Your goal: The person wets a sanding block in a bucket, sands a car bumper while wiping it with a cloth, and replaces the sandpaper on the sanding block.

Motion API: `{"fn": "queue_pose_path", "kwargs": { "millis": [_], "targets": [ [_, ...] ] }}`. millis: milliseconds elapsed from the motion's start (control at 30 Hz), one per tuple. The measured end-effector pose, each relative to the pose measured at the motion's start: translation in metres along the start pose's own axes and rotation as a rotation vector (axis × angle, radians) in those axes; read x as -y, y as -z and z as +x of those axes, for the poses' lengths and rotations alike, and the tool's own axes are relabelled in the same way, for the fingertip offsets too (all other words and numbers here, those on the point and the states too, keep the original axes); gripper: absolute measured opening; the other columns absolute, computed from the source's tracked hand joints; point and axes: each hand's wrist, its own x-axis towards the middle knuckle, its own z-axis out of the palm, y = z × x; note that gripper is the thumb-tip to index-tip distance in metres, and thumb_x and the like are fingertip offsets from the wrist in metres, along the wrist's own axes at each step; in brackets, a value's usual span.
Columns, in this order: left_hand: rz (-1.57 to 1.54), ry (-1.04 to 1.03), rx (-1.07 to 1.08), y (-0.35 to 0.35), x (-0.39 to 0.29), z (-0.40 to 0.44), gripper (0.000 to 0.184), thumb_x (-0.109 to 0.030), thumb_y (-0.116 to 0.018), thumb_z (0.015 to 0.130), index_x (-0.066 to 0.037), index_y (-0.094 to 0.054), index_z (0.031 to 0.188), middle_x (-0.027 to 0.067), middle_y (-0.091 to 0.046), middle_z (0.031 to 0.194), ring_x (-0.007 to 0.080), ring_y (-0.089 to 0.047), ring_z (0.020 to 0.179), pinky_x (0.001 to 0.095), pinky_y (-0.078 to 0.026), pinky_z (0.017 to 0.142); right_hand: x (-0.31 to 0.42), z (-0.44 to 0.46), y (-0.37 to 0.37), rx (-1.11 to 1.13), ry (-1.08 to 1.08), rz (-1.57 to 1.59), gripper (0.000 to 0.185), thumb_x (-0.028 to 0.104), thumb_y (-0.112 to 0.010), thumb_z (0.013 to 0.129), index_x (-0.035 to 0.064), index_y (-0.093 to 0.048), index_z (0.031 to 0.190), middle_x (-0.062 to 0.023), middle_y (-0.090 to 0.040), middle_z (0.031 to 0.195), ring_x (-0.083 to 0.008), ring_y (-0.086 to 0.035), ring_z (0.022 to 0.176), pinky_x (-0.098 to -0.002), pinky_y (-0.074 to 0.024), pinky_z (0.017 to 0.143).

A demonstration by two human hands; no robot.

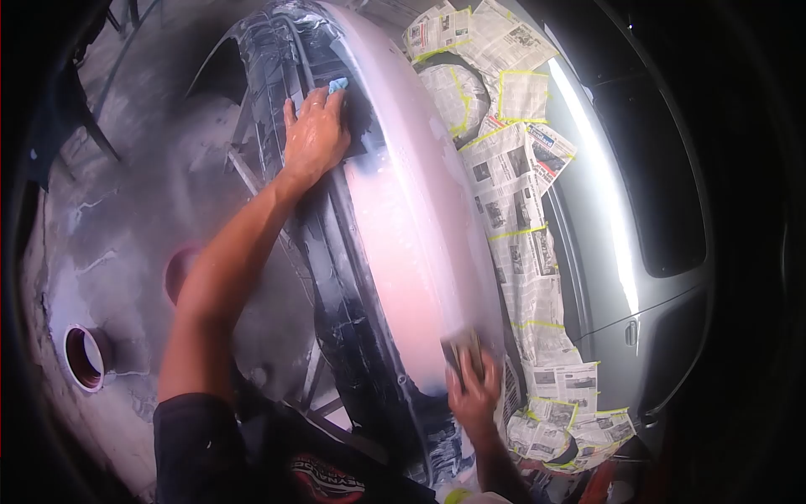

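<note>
A long curved car bumper (pixel 420 227), coated in patchy pink and white with black showing at its edges, runs lengthwise in front of me. My left hand (pixel 317 134), wet-looking, rests on its dark upper part. The fingers are curled around a small crumpled light-blue cloth (pixel 337 86), which only partly shows. Lower down, my right hand (pixel 476 393) presses a flat brownish sanding pad (pixel 460 349) against the bumper's pink outer face. The pad's underside is hidden.
A grey car (pixel 600 252) stands on the right, its wheel and lower side masked with newspaper (pixel 512 193) and yellow tape. Metal stand legs (pixel 243 172) support the bumper. Two round reddish containers, one white-rimmed (pixel 86 357), sit on the stained floor (pixel 134 252) at left.
</note>
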Motion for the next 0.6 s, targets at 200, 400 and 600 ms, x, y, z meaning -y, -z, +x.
{"fn": "queue_pose_path", "kwargs": {
  "millis": [200, 400, 600],
  "targets": [
    [0.003, 0.053, 0.034, 0.005, -0.007, 0.0, 0.059, -0.009, -0.064, 0.082, -0.009, -0.051, 0.139, 0.0167, -0.048, 0.145, 0.0327, -0.041, 0.141, 0.0614, -0.02, 0.12, 0.011, 0.069, -0.017, -0.014, 0.141, -0.091, 0.045, 0.015, -0.078, 0.082, 0.0062, -0.068, 0.125, -0.026, -0.057, 0.121, -0.0419, -0.058, 0.108, -0.0504, -0.0485, 0.091],
    [-0.006, 0.037, 0.014, 0.004, -0.003, -0.001, 0.059, -0.01, -0.064, 0.082, -0.01, -0.051, 0.14, 0.0167, -0.049, 0.145, 0.0329, -0.043, 0.139, 0.0616, -0.021, 0.119, 0.057, 0.339, -0.096, -0.14, 0.295, 0.068, 0.04, 0.02, -0.07, 0.088, 0.0045, -0.066, 0.125, -0.0233, -0.06, 0.108, -0.0392, -0.056, 0.096, -0.0471, -0.0464, 0.089],
    [-0.001, 0.015, 0.004, 0.001, -0.001, -0.002, 0.057, -0.008, -0.062, 0.083, -0.009, -0.051, 0.138, 0.0164, -0.05, 0.144, 0.0329, -0.044, 0.138, 0.062, -0.022, 0.119, 0.007, 0.048, -0.009, -0.03, 0.057, -0.047, 0.046, 0.009, -0.078, 0.081, 0.0008, -0.068, 0.125, -0.0245, -0.06, 0.12, -0.0394, -0.059, 0.108, -0.0464, -0.0494, 0.094]
  ]
}}
